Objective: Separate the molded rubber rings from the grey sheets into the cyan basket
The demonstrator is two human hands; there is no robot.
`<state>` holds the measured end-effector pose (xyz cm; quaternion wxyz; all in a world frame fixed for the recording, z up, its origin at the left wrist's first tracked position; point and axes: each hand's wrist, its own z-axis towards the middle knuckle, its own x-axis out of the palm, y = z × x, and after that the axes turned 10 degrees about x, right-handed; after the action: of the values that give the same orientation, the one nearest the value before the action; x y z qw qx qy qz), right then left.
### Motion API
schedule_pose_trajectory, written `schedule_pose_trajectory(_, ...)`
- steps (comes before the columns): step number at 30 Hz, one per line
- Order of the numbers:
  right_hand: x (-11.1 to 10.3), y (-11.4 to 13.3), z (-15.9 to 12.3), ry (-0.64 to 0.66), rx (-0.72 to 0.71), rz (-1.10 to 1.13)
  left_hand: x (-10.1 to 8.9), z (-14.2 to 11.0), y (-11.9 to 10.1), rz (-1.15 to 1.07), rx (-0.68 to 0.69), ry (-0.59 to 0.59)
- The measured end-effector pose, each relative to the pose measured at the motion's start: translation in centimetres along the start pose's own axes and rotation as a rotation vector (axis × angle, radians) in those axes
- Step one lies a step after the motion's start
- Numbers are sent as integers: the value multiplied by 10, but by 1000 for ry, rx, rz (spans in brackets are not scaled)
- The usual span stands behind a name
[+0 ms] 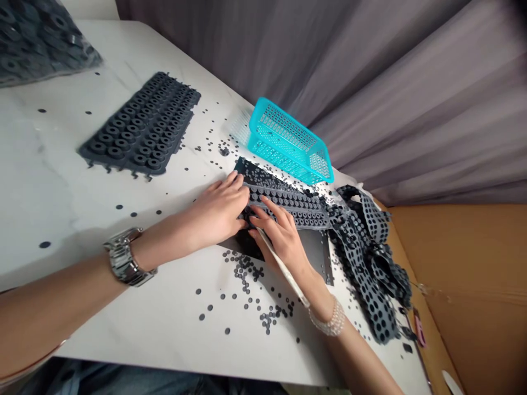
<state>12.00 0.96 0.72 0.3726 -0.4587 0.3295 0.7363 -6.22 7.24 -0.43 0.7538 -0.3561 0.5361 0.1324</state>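
A dark grey rubber sheet with rows of raised rings lies on a black mat. My left hand grips the sheet's left end, its fingers curled over the edge. Close beside it, my right hand holds a slim white pen-like tool, with its lower end pointing at the sheet. The fingers hide the tool's tip. Small black discs lie scattered around the mat and on it.
A turquoise basket stands behind the mat. Another ringed sheet lies at the left, near a clear bag of dark rings. Perforated rubber strips are heaped at the right, next to a cardboard box. A grey curtain hangs behind.
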Motion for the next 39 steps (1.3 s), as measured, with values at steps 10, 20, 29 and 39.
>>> schedule_pose_trajectory(10, 1, 1, 1, 32, -52, -67, 0, -2, -3, -3, 5, -21)
schedule_pose_trajectory(20, -4, 3, 1, 29, 21, 16, -1, -2, -2, -16, 13, -14)
schedule_pose_trajectory(29, 1, 1, 4, 57, -32, -72, -6, 0, -8, 30, -21, 27)
schedule_pose_trajectory(39, -1, -9, 9, -260, 240, -40, 0, -2, -1, 21, 21, -22)
